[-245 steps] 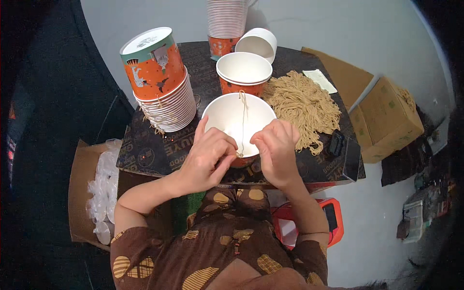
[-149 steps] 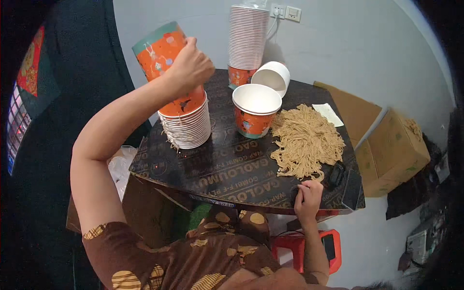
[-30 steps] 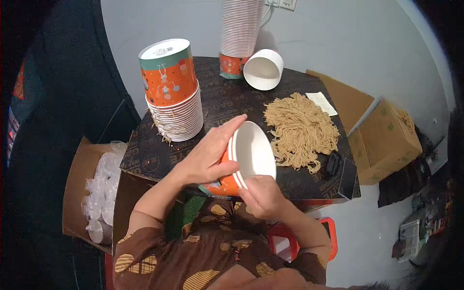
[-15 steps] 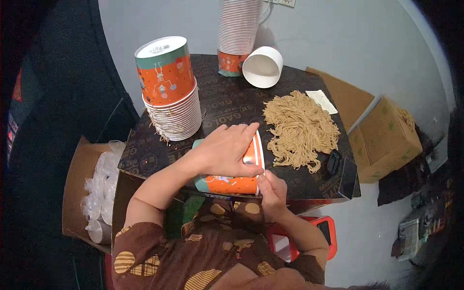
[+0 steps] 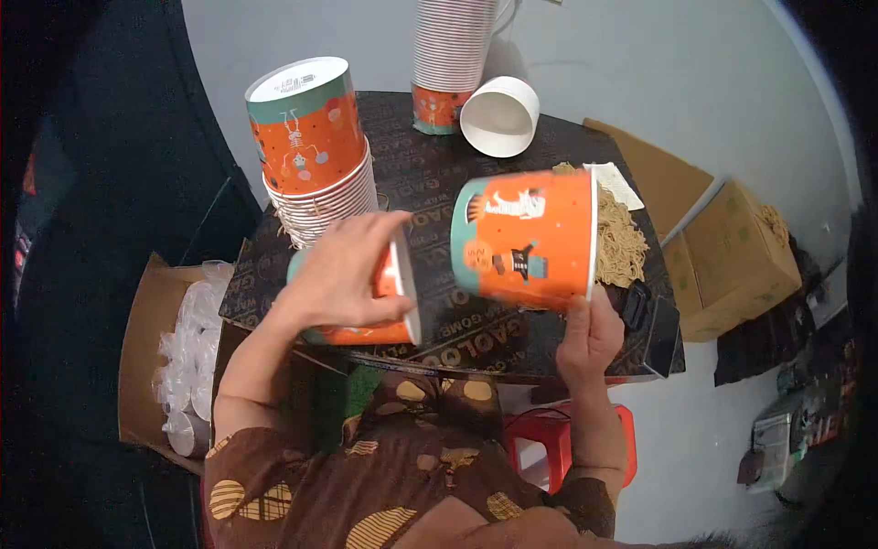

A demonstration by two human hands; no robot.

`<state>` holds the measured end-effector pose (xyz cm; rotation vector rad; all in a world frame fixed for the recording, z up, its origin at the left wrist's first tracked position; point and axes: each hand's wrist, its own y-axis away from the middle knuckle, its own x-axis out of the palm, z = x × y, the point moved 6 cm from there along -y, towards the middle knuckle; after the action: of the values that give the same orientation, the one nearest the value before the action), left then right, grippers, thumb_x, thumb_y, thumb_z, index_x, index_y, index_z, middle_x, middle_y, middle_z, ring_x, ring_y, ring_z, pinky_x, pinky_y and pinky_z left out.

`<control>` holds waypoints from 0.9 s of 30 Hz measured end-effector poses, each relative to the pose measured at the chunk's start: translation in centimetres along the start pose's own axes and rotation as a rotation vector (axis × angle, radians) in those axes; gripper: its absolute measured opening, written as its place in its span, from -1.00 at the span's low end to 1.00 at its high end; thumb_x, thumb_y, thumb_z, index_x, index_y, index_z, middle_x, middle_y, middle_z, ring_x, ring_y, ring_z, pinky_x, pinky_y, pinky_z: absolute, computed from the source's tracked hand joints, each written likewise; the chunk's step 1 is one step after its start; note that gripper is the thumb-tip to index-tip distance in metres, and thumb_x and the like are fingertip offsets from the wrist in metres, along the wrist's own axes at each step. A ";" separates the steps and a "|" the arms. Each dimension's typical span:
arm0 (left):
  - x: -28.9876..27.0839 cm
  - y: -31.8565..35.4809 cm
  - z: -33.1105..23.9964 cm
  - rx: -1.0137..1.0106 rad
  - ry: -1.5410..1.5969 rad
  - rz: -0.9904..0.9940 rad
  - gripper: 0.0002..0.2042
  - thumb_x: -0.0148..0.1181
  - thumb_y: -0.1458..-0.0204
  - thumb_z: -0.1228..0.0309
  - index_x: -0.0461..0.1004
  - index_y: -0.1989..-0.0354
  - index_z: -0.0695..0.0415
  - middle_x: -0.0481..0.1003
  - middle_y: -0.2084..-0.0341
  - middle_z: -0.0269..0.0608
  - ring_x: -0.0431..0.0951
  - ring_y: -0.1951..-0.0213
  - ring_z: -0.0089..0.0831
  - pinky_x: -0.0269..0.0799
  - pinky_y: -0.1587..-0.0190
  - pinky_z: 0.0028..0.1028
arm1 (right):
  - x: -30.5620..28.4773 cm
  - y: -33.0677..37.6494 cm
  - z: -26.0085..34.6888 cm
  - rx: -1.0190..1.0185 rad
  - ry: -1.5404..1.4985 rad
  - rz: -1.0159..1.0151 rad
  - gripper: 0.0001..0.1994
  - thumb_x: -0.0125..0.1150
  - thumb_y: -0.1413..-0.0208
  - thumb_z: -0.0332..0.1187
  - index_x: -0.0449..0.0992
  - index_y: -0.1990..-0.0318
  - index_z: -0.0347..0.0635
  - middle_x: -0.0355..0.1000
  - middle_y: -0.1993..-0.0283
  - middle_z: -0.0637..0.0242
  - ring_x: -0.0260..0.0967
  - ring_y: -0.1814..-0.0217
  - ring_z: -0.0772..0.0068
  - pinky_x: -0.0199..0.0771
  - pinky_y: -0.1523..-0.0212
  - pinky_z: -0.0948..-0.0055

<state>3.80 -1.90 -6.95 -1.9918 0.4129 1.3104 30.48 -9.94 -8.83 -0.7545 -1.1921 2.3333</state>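
In my right hand (image 5: 590, 343), thumb and fingers grip the white rim of an orange and green paper bucket (image 5: 540, 242). That bucket is lifted and tilted on its side, its rim to the right, blurred by motion. My left hand (image 5: 343, 279) lies over a second paper bucket (image 5: 387, 279) of the same print, on its side near the table's front edge. Its rim faces right, apart from the first bucket. Behind the lifted bucket, partly hidden, lies a pile of tan cords (image 5: 624, 238).
Upside-down nested buckets (image 5: 306, 151) stand at the left of the black table (image 5: 412, 174). At the back are a taller stack (image 5: 448, 55) and a white-lined bucket (image 5: 501, 119) on its side. Cartons (image 5: 732, 256) flank the table; a red stool (image 5: 540, 430) stands below.
The two buckets, one inside the other before, have come apart. My right hand has moved right and up with one; my left hand has slid left with the other.
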 end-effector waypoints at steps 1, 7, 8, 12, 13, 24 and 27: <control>-0.6 0.9 0.6 -0.016 0.022 -0.038 -0.15 0.38 0.23 0.08 0.21 -0.28 0.17 0.41 -0.05 0.12 0.40 -0.12 0.06 0.23 -0.22 -0.10 | 0.4 -0.7 0.3 -0.191 0.070 0.022 -0.86 0.06 -0.27 -0.41 0.47 0.32 -0.25 0.38 0.41 0.21 0.31 0.40 0.18 0.25 0.38 0.27; -1.9 4.1 1.5 -0.033 -0.025 -0.153 -0.26 0.43 0.26 0.14 0.37 -0.17 0.17 0.38 -0.09 0.05 0.38 -0.13 0.02 0.23 -0.22 -0.13 | 5.7 -2.6 1.2 -0.345 0.350 0.367 -0.88 0.24 -0.02 -0.40 0.53 0.25 -0.09 0.45 0.29 0.35 0.34 0.05 0.18 0.13 -0.03 0.12; -1.9 4.2 1.2 -0.015 -0.040 -0.164 -0.26 0.43 0.25 0.14 0.36 -0.18 0.16 0.38 -0.09 0.05 0.38 -0.13 0.02 0.23 -0.21 -0.12 | 6.8 -2.4 0.8 -0.326 0.396 0.452 -0.88 0.26 -0.04 -0.37 0.54 0.25 -0.09 0.46 0.28 0.35 0.33 0.01 0.18 0.13 -0.06 0.09; -1.3 4.0 -0.3 0.019 -0.103 -0.155 -0.24 0.43 0.22 0.11 0.33 -0.20 0.16 0.32 -0.14 0.09 0.34 -0.15 0.07 0.20 -0.22 -0.08 | 10.3 -2.9 -1.5 -0.420 0.449 0.429 -0.86 0.30 0.00 -0.35 0.57 0.25 -0.06 0.47 0.16 0.37 0.32 -0.06 0.17 0.14 -0.10 0.08; -1.2 3.6 -0.7 0.007 -0.109 -0.060 -0.24 0.40 0.23 0.19 0.29 -0.23 0.16 0.26 -0.18 0.17 0.27 -0.21 0.14 0.16 -0.26 -0.05 | 10.9 -3.2 -2.6 -0.421 0.505 0.383 -0.74 0.32 0.01 -0.38 0.58 0.11 -0.07 0.41 -0.03 0.25 0.29 -0.11 0.12 0.16 -0.13 0.08; -2.4 4.1 -0.9 0.100 -0.020 0.132 -0.49 0.45 0.27 0.50 0.30 0.12 0.15 0.10 -0.32 0.20 0.11 -0.35 0.20 0.09 -0.30 0.03 | 4.4 -4.0 -5.5 -0.183 0.447 0.162 -0.66 0.24 -0.02 -0.54 0.48 0.00 -0.28 0.33 -0.14 -0.02 0.27 -0.13 -0.04 0.28 -0.12 0.11; -2.7 3.0 -1.9 0.130 -0.148 0.133 -0.53 0.46 0.26 0.46 0.30 0.20 0.14 0.17 -0.31 0.11 0.13 -0.34 0.19 0.13 -0.28 0.01 | 0.6 -2.7 -7.4 -0.125 0.411 0.185 -0.85 0.21 -0.04 -0.54 0.51 0.20 -0.29 0.41 0.12 0.06 0.34 0.01 -0.02 0.31 -0.08 0.15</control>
<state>2.04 -5.67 -5.22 -1.7731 0.5530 1.4636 34.98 -3.64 -10.41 -1.3623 -1.1254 2.1087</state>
